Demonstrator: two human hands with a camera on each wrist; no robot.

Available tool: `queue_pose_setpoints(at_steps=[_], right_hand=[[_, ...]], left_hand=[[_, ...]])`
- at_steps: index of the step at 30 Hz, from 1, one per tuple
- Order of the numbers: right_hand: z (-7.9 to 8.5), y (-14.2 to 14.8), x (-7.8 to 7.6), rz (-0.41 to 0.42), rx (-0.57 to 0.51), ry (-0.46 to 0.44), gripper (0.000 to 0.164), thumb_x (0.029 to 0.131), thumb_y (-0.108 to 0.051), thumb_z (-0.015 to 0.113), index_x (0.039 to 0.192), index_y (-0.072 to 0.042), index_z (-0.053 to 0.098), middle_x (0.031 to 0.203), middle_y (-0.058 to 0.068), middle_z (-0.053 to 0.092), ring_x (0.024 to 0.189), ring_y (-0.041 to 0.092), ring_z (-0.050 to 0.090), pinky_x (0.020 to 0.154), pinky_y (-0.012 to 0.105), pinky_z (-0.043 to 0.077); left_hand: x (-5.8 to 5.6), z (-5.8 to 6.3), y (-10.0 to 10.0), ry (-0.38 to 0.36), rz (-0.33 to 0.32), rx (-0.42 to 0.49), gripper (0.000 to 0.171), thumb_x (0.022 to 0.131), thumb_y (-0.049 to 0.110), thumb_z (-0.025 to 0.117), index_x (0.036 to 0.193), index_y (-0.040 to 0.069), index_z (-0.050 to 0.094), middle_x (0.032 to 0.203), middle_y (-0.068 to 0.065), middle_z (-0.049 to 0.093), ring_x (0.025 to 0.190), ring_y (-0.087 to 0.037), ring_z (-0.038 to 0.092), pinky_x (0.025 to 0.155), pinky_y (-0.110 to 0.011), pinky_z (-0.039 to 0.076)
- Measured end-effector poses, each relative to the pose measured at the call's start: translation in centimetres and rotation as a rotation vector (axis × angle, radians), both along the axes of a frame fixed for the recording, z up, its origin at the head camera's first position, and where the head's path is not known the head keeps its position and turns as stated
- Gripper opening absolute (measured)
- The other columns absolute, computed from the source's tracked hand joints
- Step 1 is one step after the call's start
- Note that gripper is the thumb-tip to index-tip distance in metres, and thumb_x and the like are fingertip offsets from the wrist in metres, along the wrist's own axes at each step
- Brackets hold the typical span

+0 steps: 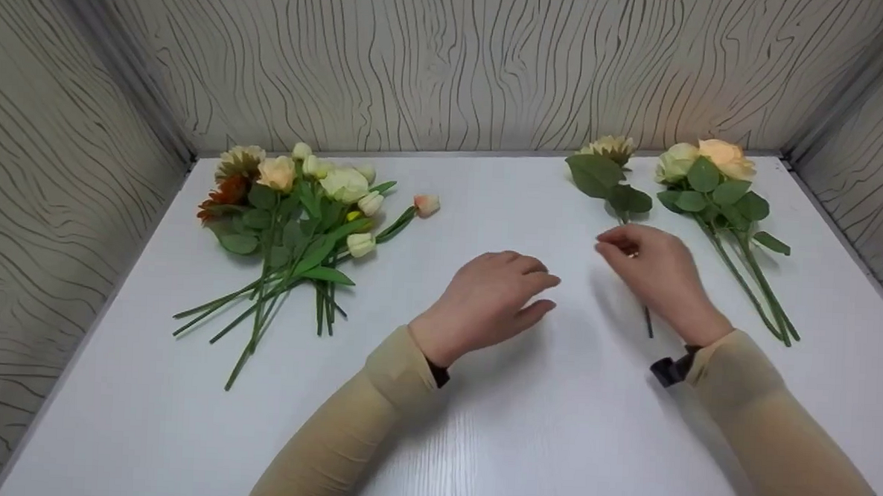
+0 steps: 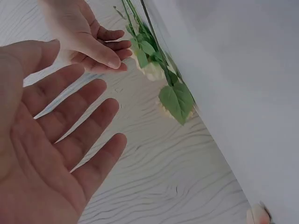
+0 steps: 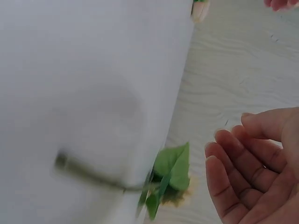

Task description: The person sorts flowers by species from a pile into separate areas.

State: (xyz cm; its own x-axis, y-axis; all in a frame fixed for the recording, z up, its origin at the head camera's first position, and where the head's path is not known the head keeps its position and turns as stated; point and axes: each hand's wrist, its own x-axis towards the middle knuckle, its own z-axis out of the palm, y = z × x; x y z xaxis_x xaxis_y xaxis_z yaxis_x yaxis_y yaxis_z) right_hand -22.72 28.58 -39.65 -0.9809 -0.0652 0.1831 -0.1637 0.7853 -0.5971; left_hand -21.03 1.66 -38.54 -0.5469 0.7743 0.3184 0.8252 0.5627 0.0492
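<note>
My left hand (image 1: 495,299) hovers over the middle of the white table, fingers spread and holding nothing. Its bare palm (image 2: 37,163) shows in the left wrist view. To the right, my right hand (image 1: 653,268) is above the stem of a single cream flower (image 1: 611,148) with broad green leaves. Loosely bent fingers and a bare palm appear on that hand (image 3: 261,172) in the right wrist view. The flower's stem (image 3: 93,176) lies apart from the fingers there. Part of the stem is hidden beneath the right hand in the head view.
At the left lies a mixed pile of artificial flowers (image 1: 294,219) with crossed stems. A pink-tipped tulip (image 1: 426,205) sticks out from it. Two roses, one peach (image 1: 727,157) and one pale green (image 1: 676,163), lie at the right. Wood-patterned panels (image 1: 457,62) enclose the table (image 1: 143,414).
</note>
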Motion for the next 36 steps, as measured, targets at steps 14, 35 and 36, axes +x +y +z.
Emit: queue_pose_setpoints(at_steps=[14,35,36], right_hand=[[0.7,-11.8,3.6,0.408,0.075,0.115,0.018,0.097,-0.024,0.074,0.113,-0.016,0.077,0.108,-0.004,0.074,0.101,0.013,0.067,0.086,0.040,0.056],[-1.5,-14.1,3.9,0.526,0.123,0.136,0.015,0.095,-0.020,0.075,0.108,-0.013,0.078,0.103,-0.005,0.075,0.099,0.015,0.068,0.084,0.038,0.056],[-1.5,-14.1,3.8,0.525,0.123,0.132,0.015,0.096,-0.020,0.075,0.108,-0.013,0.078,0.103,-0.005,0.075,0.099,0.015,0.068,0.084,0.038,0.056]], left_hand=[[-5.5,-0.2,-20.4,-0.263,0.715,0.182,0.019,0.101,0.016,0.062,0.112,0.006,0.074,0.100,-0.011,0.071,0.086,-0.028,0.065,0.072,-0.046,0.054],[-6.4,-1.5,-23.7,-0.474,0.952,0.100,0.037,0.095,0.014,0.060,0.061,0.014,0.046,0.058,0.000,0.038,0.056,-0.021,0.044,0.052,-0.036,0.033],[-6.4,-1.5,-23.7,-0.479,0.949,0.104,0.037,0.094,0.014,0.060,0.061,0.014,0.046,0.058,0.000,0.038,0.056,-0.021,0.044,0.052,-0.036,0.033]])
